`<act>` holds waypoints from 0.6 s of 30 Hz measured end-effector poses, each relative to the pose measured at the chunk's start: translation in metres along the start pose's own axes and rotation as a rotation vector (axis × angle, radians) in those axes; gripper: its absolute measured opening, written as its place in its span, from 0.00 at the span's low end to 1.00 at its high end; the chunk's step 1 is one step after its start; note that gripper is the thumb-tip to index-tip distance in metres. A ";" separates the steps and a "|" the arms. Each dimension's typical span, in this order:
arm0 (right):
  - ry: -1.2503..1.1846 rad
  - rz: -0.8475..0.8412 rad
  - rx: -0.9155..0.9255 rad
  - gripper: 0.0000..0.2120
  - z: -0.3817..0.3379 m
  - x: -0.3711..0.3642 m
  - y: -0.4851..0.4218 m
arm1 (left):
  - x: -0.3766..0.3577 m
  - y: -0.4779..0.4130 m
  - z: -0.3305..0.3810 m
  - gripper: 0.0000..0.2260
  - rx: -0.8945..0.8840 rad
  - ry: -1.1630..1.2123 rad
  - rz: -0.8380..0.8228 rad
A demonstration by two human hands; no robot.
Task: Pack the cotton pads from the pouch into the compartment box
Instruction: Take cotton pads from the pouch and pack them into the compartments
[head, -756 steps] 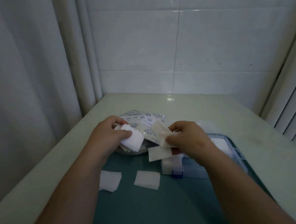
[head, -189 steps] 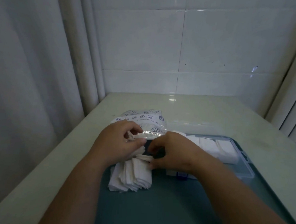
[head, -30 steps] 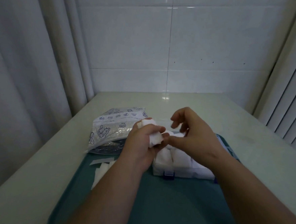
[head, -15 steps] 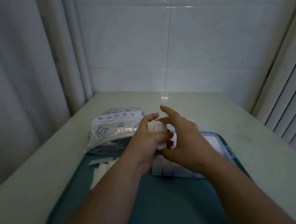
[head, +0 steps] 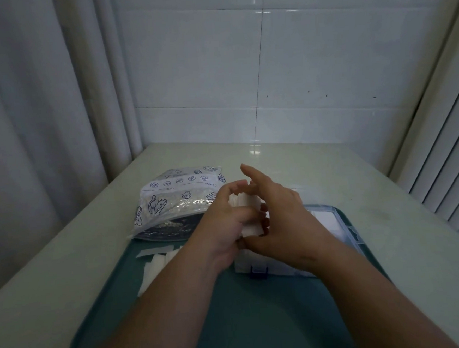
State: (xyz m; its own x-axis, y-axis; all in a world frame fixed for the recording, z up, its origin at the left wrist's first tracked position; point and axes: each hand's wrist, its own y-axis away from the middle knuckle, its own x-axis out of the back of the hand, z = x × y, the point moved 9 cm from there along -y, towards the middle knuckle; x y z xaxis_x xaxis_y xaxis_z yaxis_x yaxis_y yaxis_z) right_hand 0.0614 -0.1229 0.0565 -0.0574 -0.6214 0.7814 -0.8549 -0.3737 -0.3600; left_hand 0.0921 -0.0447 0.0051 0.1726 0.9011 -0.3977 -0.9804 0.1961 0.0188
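Head view, reference: teal tray (head: 260, 321) on the pale table (head: 66, 266).

1. Left hand (head: 226, 223): above the tray's far half, fingers curled round an upright stack of cotton pads (head: 248, 213).
2. Right hand (head: 280, 219): just beside the stack, fingers extended and spread, index raised, lower fingertips against the pads; it grips nothing.
3. Compartment box (head: 335, 226): on the tray's far right part, lid open, white pads inside, blue latch (head: 258, 270) facing the tray's near edge.
4. Loose pads (head: 158, 263): on the tray's far left part.
5. Pouch (head: 176, 204): beyond the tray's far left edge, overlapping it.
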 end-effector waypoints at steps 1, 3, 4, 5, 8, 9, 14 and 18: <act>0.004 0.000 0.001 0.51 0.000 0.000 0.000 | 0.000 0.000 -0.001 0.25 0.000 0.005 0.001; 0.023 -0.006 0.003 0.50 0.000 -0.001 0.000 | 0.000 0.000 -0.001 0.24 0.001 0.010 0.002; 0.027 -0.012 0.007 0.50 0.000 -0.001 -0.001 | 0.001 0.000 -0.001 0.23 0.005 0.008 0.002; 0.023 -0.019 0.011 0.50 0.000 -0.002 -0.001 | 0.001 0.000 -0.001 0.22 0.010 0.014 0.007; -0.057 -0.002 0.005 0.47 0.005 0.002 -0.001 | 0.006 -0.001 0.003 0.17 -0.003 0.121 0.070; -0.111 0.020 -0.012 0.46 0.008 0.005 0.000 | 0.007 -0.001 0.005 0.15 -0.010 0.170 0.084; -0.249 0.134 -0.104 0.33 0.020 0.015 0.001 | 0.015 -0.001 0.006 0.07 -0.044 0.213 0.174; -0.365 0.209 -0.206 0.15 0.028 0.018 0.000 | 0.023 0.002 0.011 0.05 -0.100 0.129 0.286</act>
State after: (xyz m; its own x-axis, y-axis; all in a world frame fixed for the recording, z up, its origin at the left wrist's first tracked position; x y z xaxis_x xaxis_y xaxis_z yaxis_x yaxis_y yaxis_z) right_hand 0.0749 -0.1537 0.0566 -0.0862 -0.8841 0.4592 -0.9308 -0.0929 -0.3535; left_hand 0.0954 -0.0192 0.0065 -0.1184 0.8565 -0.5023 -0.9930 -0.1026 0.0592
